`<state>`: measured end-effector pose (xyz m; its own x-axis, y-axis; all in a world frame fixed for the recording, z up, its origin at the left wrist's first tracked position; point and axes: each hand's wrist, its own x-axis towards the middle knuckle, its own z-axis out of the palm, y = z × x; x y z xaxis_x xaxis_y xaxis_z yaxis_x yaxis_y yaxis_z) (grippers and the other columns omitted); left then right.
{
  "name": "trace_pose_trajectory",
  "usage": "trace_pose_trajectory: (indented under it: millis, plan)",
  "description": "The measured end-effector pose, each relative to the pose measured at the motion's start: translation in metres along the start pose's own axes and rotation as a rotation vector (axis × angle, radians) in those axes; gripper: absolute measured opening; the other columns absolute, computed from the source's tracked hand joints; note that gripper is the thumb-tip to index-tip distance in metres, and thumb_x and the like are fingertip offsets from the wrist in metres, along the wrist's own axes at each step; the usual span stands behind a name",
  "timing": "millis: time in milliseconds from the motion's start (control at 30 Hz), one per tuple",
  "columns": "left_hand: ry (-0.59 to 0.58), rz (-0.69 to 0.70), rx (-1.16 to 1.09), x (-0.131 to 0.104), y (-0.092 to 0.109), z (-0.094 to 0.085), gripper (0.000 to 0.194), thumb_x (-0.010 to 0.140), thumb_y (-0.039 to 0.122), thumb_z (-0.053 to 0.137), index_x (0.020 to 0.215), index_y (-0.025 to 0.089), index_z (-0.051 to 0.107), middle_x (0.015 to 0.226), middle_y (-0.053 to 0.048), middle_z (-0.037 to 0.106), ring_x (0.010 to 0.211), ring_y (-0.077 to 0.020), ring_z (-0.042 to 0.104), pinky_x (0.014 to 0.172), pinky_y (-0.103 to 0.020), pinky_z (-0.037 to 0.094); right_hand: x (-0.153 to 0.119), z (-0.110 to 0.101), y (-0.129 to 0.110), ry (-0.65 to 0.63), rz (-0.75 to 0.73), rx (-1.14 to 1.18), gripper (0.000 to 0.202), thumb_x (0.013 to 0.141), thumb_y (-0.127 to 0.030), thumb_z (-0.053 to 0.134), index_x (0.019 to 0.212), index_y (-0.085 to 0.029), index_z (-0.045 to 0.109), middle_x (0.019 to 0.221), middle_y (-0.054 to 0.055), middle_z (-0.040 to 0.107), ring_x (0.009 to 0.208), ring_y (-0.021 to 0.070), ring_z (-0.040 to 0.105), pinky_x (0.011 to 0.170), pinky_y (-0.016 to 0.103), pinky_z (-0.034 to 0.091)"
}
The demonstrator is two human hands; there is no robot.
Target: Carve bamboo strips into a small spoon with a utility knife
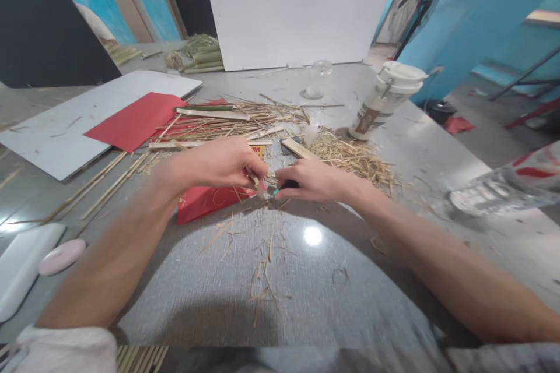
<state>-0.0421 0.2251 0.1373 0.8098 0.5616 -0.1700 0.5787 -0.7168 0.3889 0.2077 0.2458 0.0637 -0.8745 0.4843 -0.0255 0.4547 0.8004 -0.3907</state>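
My left hand (238,164) is closed in a pinch around a short pale piece of straw (258,185) near the middle of the table. Just to its right, my right hand (306,179) is wrapped round a dark-handled tool (289,185) with a green part, its tip close to the straw piece. Under and beside my left hand lies a red paper (201,204). Behind the hands are a heap of long dry stalks (254,116), a flat pale strip (300,150) and a pile of straw shavings (359,157). Thin scraps lie scattered in front of the hands.
A white-lidded container (385,102) and a clear jar (315,81) stand behind. Red card (135,119) rests on a white board (56,128) at the left. A pink oval object (62,257) is at the left edge, a clear plastic bottle (503,186) at the right.
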Motion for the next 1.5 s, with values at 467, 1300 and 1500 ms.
trace_pose_trajectory:
  millis: [467, 1300, 1500]
  plan:
    - [0.004, 0.023, -0.006, 0.0003, -0.0020, 0.0007, 0.024, 0.090, 0.009, 0.071, 0.093, 0.027, 0.088, 0.078, 0.002, 0.084, 0.070, -0.0132, 0.073, 0.066, -0.024, 0.042, -0.0004, 0.0012, -0.0028, 0.030, -0.023, -0.009, 0.034, 0.109, -0.051, 0.059, 0.100, -0.019, 0.069, 0.078, 0.002, 0.068, 0.065, 0.0151, 0.049, 0.066, 0.032, 0.025]
    - [0.017, 0.031, 0.006, -0.0002, -0.0017, 0.0008, 0.022, 0.091, 0.013, 0.071, 0.093, 0.026, 0.087, 0.074, 0.002, 0.082, 0.066, -0.0131, 0.070, 0.064, -0.024, 0.040, -0.0008, -0.0009, -0.0033, 0.023, -0.011, -0.036, 0.033, 0.108, -0.050, 0.060, 0.100, -0.020, 0.070, 0.077, 0.002, 0.067, 0.066, 0.0156, 0.049, 0.067, 0.031, 0.026]
    - [0.022, 0.021, -0.001, -0.0007, -0.0027, 0.0007, 0.022, 0.091, 0.014, 0.071, 0.093, 0.028, 0.087, 0.074, 0.003, 0.082, 0.067, -0.0135, 0.071, 0.063, -0.025, 0.039, 0.0000, 0.0015, 0.0002, 0.013, -0.006, -0.032, 0.036, 0.109, -0.053, 0.059, 0.099, -0.020, 0.070, 0.077, 0.002, 0.068, 0.065, 0.0155, 0.050, 0.066, 0.031, 0.026]
